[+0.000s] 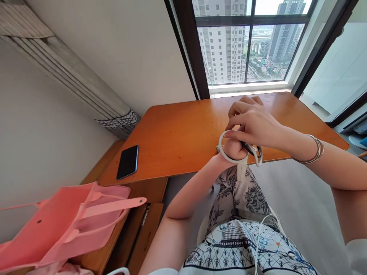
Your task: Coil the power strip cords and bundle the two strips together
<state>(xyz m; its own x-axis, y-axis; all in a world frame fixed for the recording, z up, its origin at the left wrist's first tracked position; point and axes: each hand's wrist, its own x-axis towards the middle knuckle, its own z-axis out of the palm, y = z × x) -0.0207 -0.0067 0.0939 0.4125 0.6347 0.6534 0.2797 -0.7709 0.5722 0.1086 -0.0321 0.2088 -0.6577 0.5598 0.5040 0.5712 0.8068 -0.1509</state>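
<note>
A white looped band (221,142) encircles my left hand (236,148), which is curled closed above my lap with its fingers mostly hidden. Reaching in from the right, my right hand (252,119) bends over it, thumb and fingers closed on the band's upper edge. Beside the left fist are a smaller white loop (259,157) and a dark piece (249,148), partly covered by the right hand. Below the fist hangs a flat cream strap (241,172). Whether these pieces belong to one item I cannot tell. Thin metal bangles (318,149) circle my right wrist.
A brown wooden table (177,133) stands before me, with a black phone (127,162) on its left part. At lower left, an open pink bag (65,221) rests on a wooden cabinet (149,225). Behind the table is a window (249,49); a tied curtain (86,84) hangs left.
</note>
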